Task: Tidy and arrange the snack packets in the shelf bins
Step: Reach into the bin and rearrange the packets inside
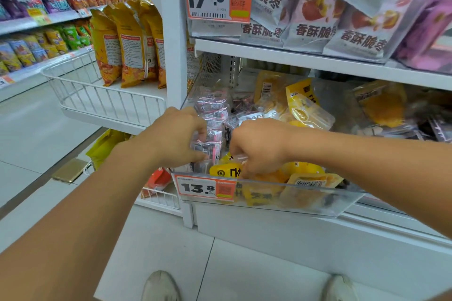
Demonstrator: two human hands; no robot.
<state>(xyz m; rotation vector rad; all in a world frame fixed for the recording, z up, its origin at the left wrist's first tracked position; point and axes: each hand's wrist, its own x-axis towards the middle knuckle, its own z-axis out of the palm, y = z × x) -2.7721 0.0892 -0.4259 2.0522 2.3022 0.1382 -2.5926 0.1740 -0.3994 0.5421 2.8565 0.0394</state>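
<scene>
Clear pink-striped packets gripped by left hand | right hand pinches yellow packet

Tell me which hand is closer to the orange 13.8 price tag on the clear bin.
Right. The right hand reaches into the bin just above the 13.8 price tag; the left hand grips pink-striped packets higher, to its left.

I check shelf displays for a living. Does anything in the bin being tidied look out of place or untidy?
Yes. In the clear bin yellow packets and pink-and-clear packets lie mixed, tilted and overlapping rather than in rows. The left hand grips pink-and-clear packets; the right hand reaches among yellow ones. No spill or damage shows.
</scene>
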